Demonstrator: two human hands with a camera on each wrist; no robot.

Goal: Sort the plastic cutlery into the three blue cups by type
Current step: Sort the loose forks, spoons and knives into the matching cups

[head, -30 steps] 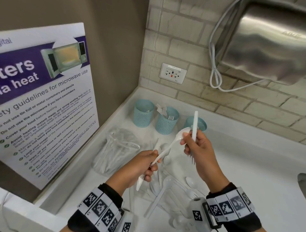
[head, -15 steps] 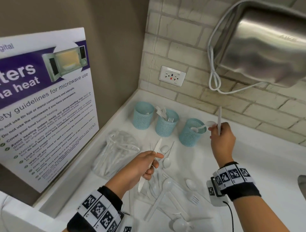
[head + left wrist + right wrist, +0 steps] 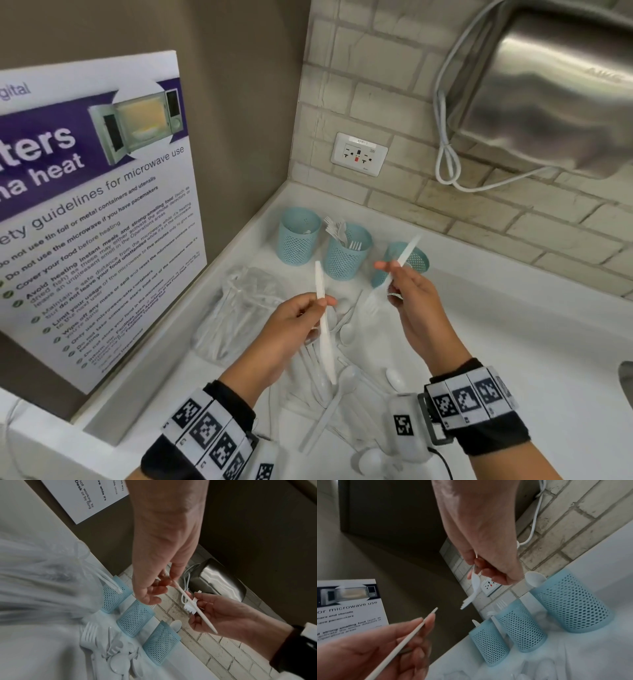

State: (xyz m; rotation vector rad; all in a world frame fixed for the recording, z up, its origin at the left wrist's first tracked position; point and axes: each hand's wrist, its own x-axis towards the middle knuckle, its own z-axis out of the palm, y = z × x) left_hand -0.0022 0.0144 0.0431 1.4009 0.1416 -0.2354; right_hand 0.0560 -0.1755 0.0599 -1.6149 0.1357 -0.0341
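Three blue mesh cups stand in a row at the back of the white counter: the left cup (image 3: pixel 297 236) with a knife tip showing (image 3: pixel 475 623), the middle cup (image 3: pixel 347 251) with several forks, and the right cup (image 3: pixel 416 262) with a spoon (image 3: pixel 534 578). My left hand (image 3: pixel 320 305) pinches a white plastic knife (image 3: pixel 323 329), held nearly upright over the pile. My right hand (image 3: pixel 390 274) pinches a white fork (image 3: pixel 404 255) in front of the right cup, tines (image 3: pixel 188 608) pointing down and left. Both hands hover close together above the loose cutlery (image 3: pixel 342 380).
A crumpled clear plastic bag (image 3: pixel 239 308) lies left of the pile. A microwave poster (image 3: pixel 96 205) leans on the left wall. Behind are a brick wall with an outlet (image 3: pixel 359 154), a steel dispenser (image 3: pixel 555 92) and its white cord (image 3: pixel 445 161).
My right hand carried the spoon to the right cup, left it there, and came back left, still holding the fork. My left hand lifted the knife more upright.
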